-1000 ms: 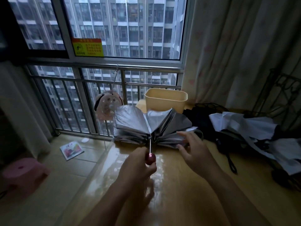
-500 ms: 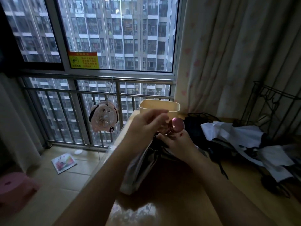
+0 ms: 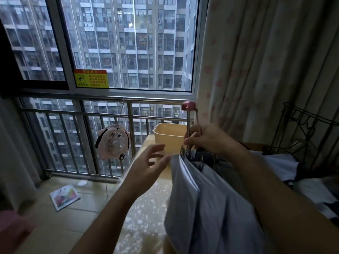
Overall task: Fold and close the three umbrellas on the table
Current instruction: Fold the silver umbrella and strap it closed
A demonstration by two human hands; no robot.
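Umbrella [image 3: 211, 198] is in hand, up off the surface [image 3: 145, 213], handle end up. The pink handle [image 3: 188, 105] tops a bare metal shaft [image 3: 188, 123] and the grey-blue canopy [image 3: 185, 173] hangs slack below in loose pleats, ribs already collapsed inward. Our right hand [image 3: 211, 139] has its fingers [image 3: 192, 136] curled tight round the shaft just above the rib tips, carrying the whole weight. Our left hand [image 3: 146, 165] holds nothing: its fingers [image 3: 156, 148] are spread and loose, with the tips at the canopy's near edge. Can't tell if they actually touch the fabric. We read the step as: canopy down, shaft not yet telescoped, pleats not yet gathered or strapped. For the next move the left hand needs to catch the loose panels and wrap them one way round the shaft while the right keeps the shaft steady, then find the strap, which isn't visible here. The fabric is limp and will slip, so take pleats at the edge, not mid-panel. To the right, a heap [image 3: 275, 162] of white and dark fabric lies on the surface, which we take for the other umbrellas, not folded. A beige tub [image 3: 168, 138] stands behind the shaft at the far end, and a small pink fan [image 3: 112, 142] hangs off the window rail.
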